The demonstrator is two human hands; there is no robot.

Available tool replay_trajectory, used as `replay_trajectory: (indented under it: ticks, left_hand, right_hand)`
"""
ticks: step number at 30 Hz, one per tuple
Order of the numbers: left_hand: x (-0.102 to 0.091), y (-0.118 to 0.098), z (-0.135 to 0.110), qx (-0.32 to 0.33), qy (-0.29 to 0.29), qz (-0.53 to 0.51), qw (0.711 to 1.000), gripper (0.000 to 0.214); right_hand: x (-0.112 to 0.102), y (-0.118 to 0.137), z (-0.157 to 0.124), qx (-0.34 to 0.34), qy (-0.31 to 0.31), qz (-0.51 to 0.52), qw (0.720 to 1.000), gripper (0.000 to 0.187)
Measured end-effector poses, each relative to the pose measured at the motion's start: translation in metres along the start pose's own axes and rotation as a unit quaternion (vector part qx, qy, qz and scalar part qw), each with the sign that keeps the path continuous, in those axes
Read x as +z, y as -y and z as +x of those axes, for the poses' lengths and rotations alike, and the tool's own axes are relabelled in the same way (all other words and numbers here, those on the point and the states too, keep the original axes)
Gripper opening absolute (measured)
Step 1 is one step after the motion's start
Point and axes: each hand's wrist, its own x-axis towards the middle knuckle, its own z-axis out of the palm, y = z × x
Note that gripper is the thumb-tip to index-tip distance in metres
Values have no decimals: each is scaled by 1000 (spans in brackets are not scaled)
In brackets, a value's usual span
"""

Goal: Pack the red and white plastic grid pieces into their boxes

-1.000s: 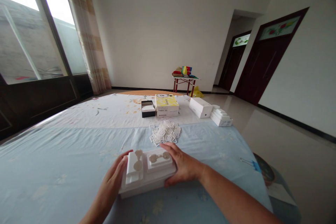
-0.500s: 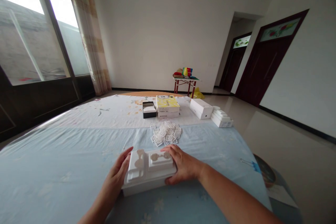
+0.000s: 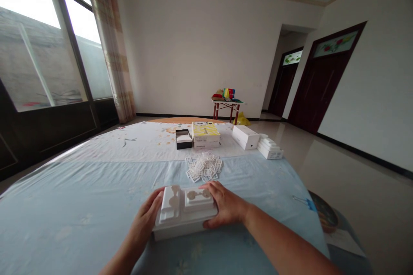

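Observation:
A white box (image 3: 182, 232) lies on the blue cloth close in front of me. In its top sits a white moulded insert (image 3: 180, 215) with raised blocks and greyish dumbbell-shaped recesses. My left hand (image 3: 148, 212) presses along the box's left side, fingers toward the far corner. Around the right end curls my right hand (image 3: 226, 206), its thumb at the near side and its fingers over the far edge of the insert. Just beyond the box is a heap of small white grid-like pieces (image 3: 204, 166).
Farther back stand an open black box (image 3: 183, 144), a yellow-and-white box (image 3: 206, 132), a closed white box (image 3: 245, 137) and another white box with a moulded insert (image 3: 270, 149). A blue item (image 3: 310, 204) lies at the right table edge, beside a round basket-like object (image 3: 324, 212).
The camera view has tilted slightly upward, so the table scene sits a little lower. Both hands keep their places on the white box.

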Motion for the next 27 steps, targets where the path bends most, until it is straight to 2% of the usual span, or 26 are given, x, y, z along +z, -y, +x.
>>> replay_trajectory:
  ticks: [4,7,12,15,21,24,27]
  left_hand:
    - [1,-6,-3,-34,31,-28,999,54]
    - [5,-7,-3,-42,54,-44,997,53]
    - [9,8,3,-35,61,-159,985,51]
    - [7,20,7,-36,48,-190,980,50]
    - [4,31,8,-63,62,-175,980,49]
    - [4,43,11,-63,78,-150,984,48]
    - [3,58,16,-53,91,-114,988,47]
  right_hand:
    - [-3,6,-9,0,-19,-17,1000,91]
    - [-13,12,-15,4,-25,-27,999,88]
    - [-47,16,-29,44,-67,-42,996,86]
    - [-74,2,-35,120,-121,-59,984,84]
    - [-121,-65,-24,289,-226,-142,920,78]
    - [-130,-100,-7,385,-247,-184,870,72]
    - [-129,-128,14,461,-258,-210,823,69]
